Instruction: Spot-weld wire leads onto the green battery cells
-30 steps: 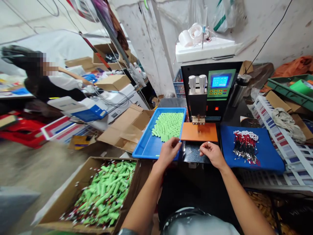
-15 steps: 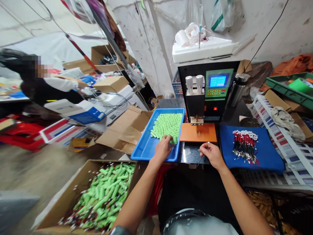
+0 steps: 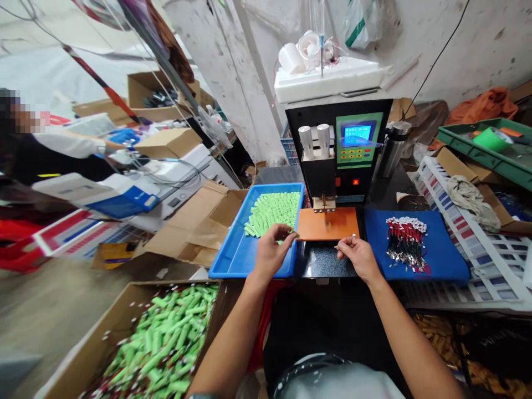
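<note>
My left hand [image 3: 272,249] is pinched around a small green piece, over the right edge of a blue tray [image 3: 226,255]. Rows of green cylinders [image 3: 272,210] lie in the tray. My right hand [image 3: 358,256] is closed on a small white-tipped piece, in front of the orange plate [image 3: 328,224]. Above that plate stands a black machine [image 3: 316,183] with a lit blue display. To the right of my right hand, a bundle of red and black wires with white connectors [image 3: 406,244] rests on a blue mat [image 3: 446,255].
A cardboard box [image 3: 112,310] of wired green cylinders sits at the lower left. Opened cardboard [image 3: 195,221] lies beside the tray. A steel flask [image 3: 394,149] and a white crate [image 3: 494,266] stand on the right. At the far left is another person [image 3: 54,149].
My left hand has lifted off the green cylinders and moved toward the tray's right edge with a green piece. My right hand stays closed in front of the orange plate. The view has shifted slightly.
</note>
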A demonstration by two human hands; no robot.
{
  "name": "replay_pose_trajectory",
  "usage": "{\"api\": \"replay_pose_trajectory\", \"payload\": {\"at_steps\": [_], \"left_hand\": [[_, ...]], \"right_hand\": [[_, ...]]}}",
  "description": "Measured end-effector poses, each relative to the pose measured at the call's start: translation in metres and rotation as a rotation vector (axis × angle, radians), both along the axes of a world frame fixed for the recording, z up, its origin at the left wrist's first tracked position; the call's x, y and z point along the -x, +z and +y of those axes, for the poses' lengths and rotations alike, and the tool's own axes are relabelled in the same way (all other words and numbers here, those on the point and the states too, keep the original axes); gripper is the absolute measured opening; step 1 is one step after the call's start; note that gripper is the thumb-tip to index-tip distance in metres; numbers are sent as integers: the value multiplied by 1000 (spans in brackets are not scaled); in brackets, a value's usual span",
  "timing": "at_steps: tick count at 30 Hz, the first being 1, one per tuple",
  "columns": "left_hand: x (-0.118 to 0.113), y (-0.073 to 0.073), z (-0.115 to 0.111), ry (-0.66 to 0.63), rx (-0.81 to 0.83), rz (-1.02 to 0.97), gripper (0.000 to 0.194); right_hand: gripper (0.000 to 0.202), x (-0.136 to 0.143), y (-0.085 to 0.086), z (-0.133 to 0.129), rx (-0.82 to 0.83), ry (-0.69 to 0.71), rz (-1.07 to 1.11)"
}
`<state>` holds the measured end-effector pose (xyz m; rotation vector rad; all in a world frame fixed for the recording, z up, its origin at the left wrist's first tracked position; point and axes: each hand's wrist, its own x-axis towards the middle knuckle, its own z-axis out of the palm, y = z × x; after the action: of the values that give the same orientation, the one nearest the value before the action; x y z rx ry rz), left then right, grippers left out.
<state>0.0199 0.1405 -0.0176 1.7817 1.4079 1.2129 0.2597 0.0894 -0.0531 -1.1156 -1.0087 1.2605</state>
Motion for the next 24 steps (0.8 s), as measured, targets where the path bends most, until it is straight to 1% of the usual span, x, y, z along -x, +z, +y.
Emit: {"api": "replay_pose_trajectory", "payload": {"at_steps": [3, 5, 7, 9, 12, 16, 20, 24], "left_hand": [[-35, 4, 14, -85, 39, -96, 24], [-54, 1, 25, -117, 67, -87, 24], [-67, -4, 33, -145, 79, -55, 22], [-72, -10, 39, -182, 90, -46, 22], [-71, -18, 42, -239, 136, -84, 26], [-70, -23, 46, -311, 199, -124, 27], [-79, -22, 48, -316, 203, -141, 27], [-85, -27, 47, -288, 134, -174, 28]], "right_hand": [[40, -1, 8, 4, -6, -16, -11], [41, -2, 11, 5, -9, -27, -25], [41, -4, 14, 6, -11, -43, -37], [42, -6, 15, 7, -14, -62, -43], [44, -7, 17, 12, -18, -83, -25], [44, -5, 20, 30, -24, -144, 22], [45, -1, 18, 53, -38, -216, 42], [41, 6, 15, 71, -61, -232, -8]]}}
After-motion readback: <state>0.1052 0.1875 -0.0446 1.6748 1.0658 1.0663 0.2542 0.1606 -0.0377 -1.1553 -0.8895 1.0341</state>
